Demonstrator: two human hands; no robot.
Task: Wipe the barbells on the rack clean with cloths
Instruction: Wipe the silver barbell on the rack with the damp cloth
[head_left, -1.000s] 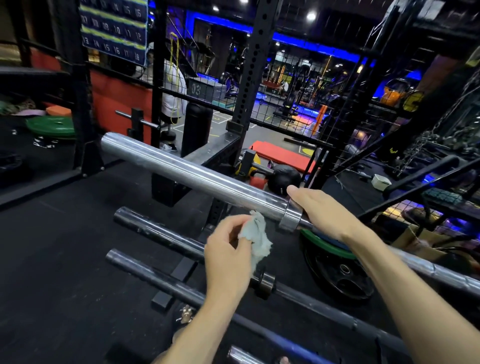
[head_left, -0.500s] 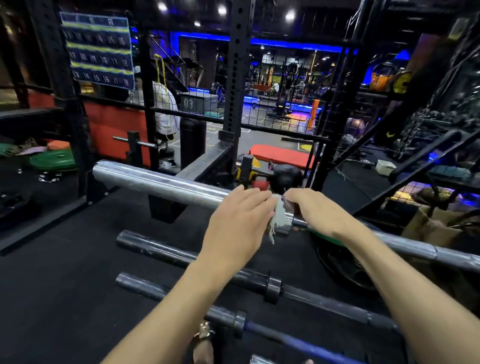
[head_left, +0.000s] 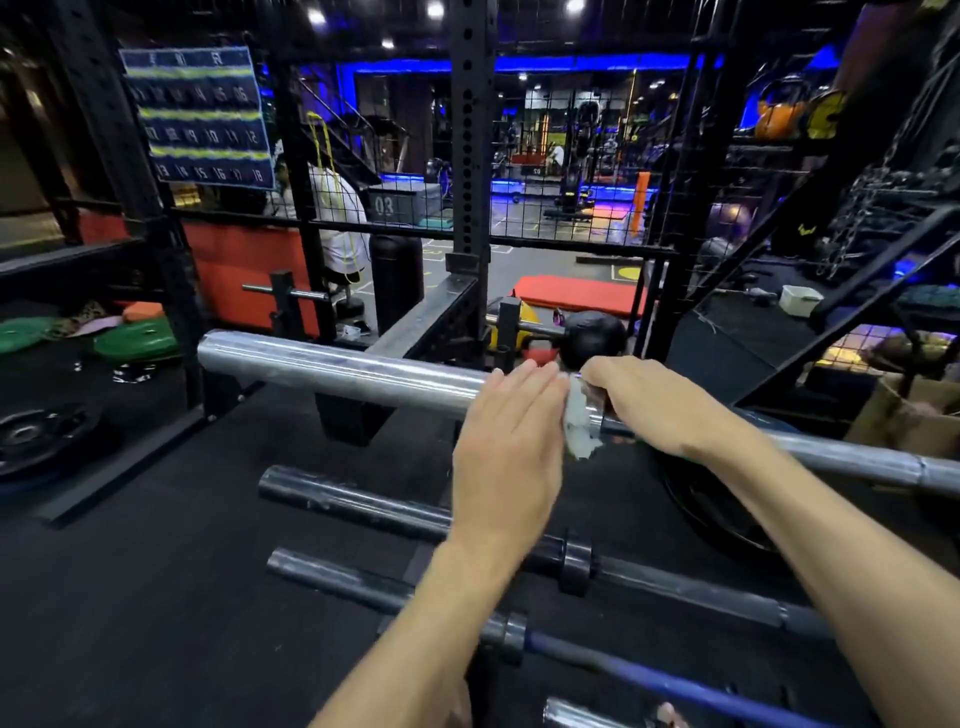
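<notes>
The white cloth (head_left: 579, 423) is bunched against the top barbell (head_left: 343, 371), at the inner end of its chrome sleeve, and a loose tail hangs below the bar. It sits between the two hands: the left hand (head_left: 511, 447) lies over it from the sleeve side with fingers (head_left: 530, 376) straight and close together, pressing it onto the metal, so most of the cloth is hidden beneath the palm. The right hand (head_left: 652, 405) grips the thinner shaft just beside the cloth, its fingers curled over the bar and touching the cloth's edge. The barbell runs across the view, its sleeve end pointing left and its shaft passing right under the right forearm. Below it, two darker barbells (head_left: 353, 499) lie on the lower rack pegs, one with a blue shaft (head_left: 649, 678). Green weight plates (head_left: 135, 340) rest on the floor to the left, and a red mat (head_left: 579, 293) lies beyond the black upright (head_left: 470, 156).
</notes>
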